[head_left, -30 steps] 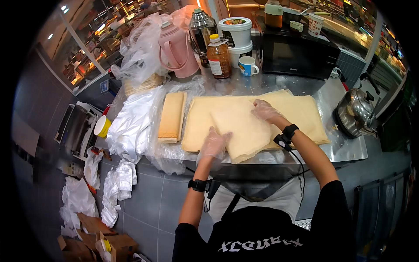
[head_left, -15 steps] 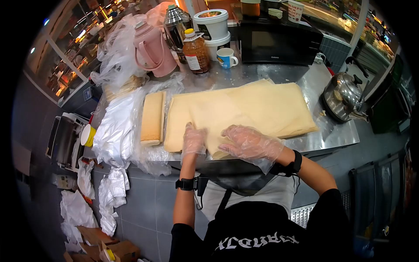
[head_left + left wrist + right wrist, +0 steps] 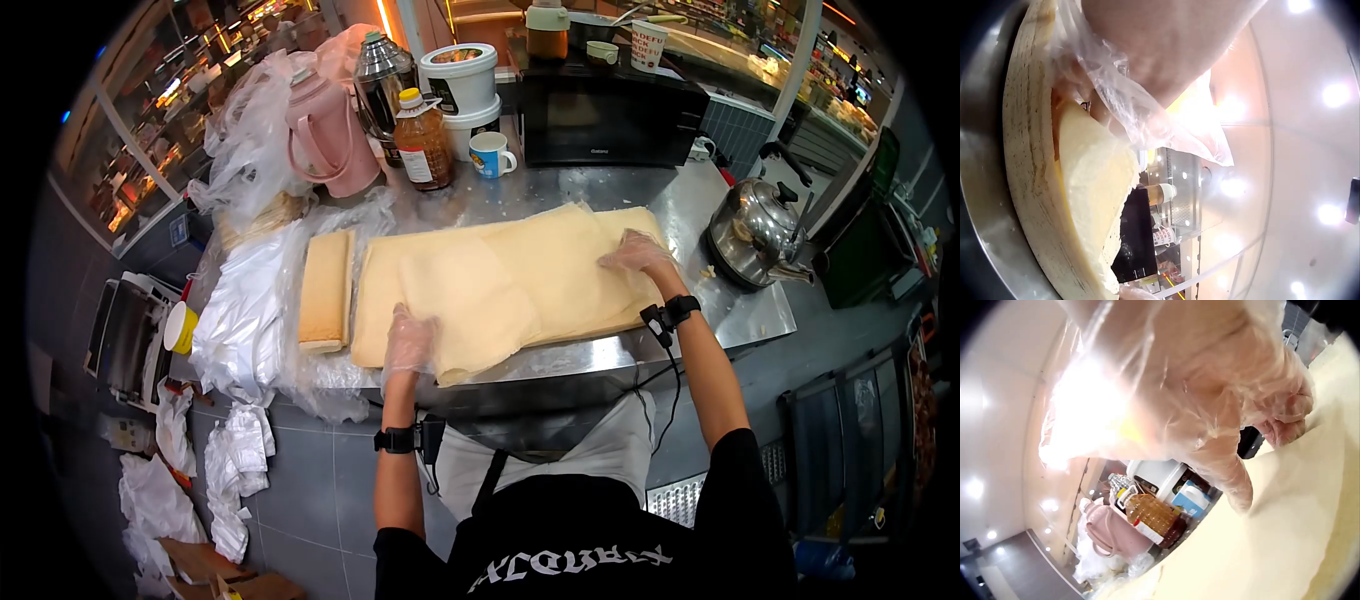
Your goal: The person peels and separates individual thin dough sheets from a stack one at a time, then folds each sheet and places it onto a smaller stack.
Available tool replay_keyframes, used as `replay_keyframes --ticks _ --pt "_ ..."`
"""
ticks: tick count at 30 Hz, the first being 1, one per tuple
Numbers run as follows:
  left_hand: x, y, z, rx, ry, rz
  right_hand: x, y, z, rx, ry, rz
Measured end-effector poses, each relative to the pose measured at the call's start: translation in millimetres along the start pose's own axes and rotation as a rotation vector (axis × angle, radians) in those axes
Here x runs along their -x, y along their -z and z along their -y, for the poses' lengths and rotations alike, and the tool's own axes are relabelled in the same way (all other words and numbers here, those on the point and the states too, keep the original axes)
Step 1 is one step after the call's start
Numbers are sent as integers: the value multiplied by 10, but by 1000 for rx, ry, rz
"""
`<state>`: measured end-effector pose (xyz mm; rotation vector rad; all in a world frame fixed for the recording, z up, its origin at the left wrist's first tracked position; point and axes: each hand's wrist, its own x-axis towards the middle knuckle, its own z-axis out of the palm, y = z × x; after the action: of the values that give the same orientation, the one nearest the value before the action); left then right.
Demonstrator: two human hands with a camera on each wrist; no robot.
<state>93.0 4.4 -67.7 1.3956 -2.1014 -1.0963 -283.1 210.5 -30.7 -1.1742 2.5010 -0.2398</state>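
Wide stacks of thin pale-yellow sheets [image 3: 560,260] lie on the steel table, with a loose sheet [image 3: 465,310] on top at the left part. The left hand [image 3: 408,342], in a clear plastic glove, is at the near left edge of that loose sheet; in the left wrist view the sheet [image 3: 1094,181] rises beside its fingers, whose tips are partly hidden. The gloved right hand [image 3: 637,253] rests at the right part of the stack. In the right wrist view, the right hand [image 3: 1210,394] touches the sheet surface [image 3: 1272,537] with thumb and fingers spread and bent.
A narrow folded stack [image 3: 325,290] lies left, beside white plastic bags [image 3: 243,310]. Behind stand a pink thermos [image 3: 325,135], an oil bottle [image 3: 422,145], a blue cup [image 3: 490,156] and a black microwave [image 3: 605,122]. A steel kettle [image 3: 755,235] is at the right.
The right hand has moved from the near edge, close to the left hand, out to the right part of the stack. The left hand stays at the near left; the head view has shifted.
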Motion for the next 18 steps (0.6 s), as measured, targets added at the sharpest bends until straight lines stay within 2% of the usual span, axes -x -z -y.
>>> replay_keyframes --ticks 1,3,5,7,9,11,13,15,17,18 --pt "-12 24 -1 29 21 8 -60 -5 -68 39 58 44" --pt "45 86 -36 88 -7 -16 -160 -83 -147 30 64 73" --pt "34 163 -142 109 -71 -7 -166 -203 -180 -76 -51 28" --pt "-159 249 -384 94 -166 39 -39 -96 -3 -116 -76 57" --pt "-143 363 -915 -94 -271 25 19 -92 10 -163 -72 49" --pt "-291 301 -1257 -231 -357 41 -20 -165 -97 -221 -29 -4" --pt "-307 292 -1743 -329 -436 163 134 -42 15 -272 -58 -3" --pt "-296 194 -2171 -410 -420 251 359 110 173 -369 -73 -1" --pt "-363 97 -2380 -508 -436 330 529 242 251 -506 -74 -5" --pt "-429 42 -2456 -569 -465 360 453 207 128 -494 -25 -85"
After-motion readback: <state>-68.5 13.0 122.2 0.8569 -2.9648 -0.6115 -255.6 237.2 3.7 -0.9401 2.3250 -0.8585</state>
